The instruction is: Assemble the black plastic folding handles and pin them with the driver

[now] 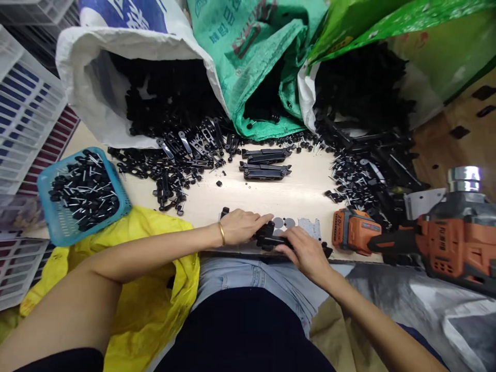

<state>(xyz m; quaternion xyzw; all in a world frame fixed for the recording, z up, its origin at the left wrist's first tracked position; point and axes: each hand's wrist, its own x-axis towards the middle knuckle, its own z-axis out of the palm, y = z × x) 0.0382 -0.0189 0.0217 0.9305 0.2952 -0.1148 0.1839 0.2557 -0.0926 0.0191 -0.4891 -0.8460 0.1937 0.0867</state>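
At the front edge of the table, a black plastic jointed assembly lies between my two hands. My left hand, with a gold bangle at the wrist, reaches in from the left, its fingers closed on the assembly's left end. From the right, my right hand grips its bar-like part with thumb and fingers. Part of the piece is hidden under both hands. Beyond them, two similar folded black assemblies, a farther one and a nearer one, rest side by side on the pale tabletop.
A teal basket of black-headed screws stands left. White, teal and green sacks of black parts line the back. Loose screws spill at right, near an orange power tool. A yellow sack hangs front left.
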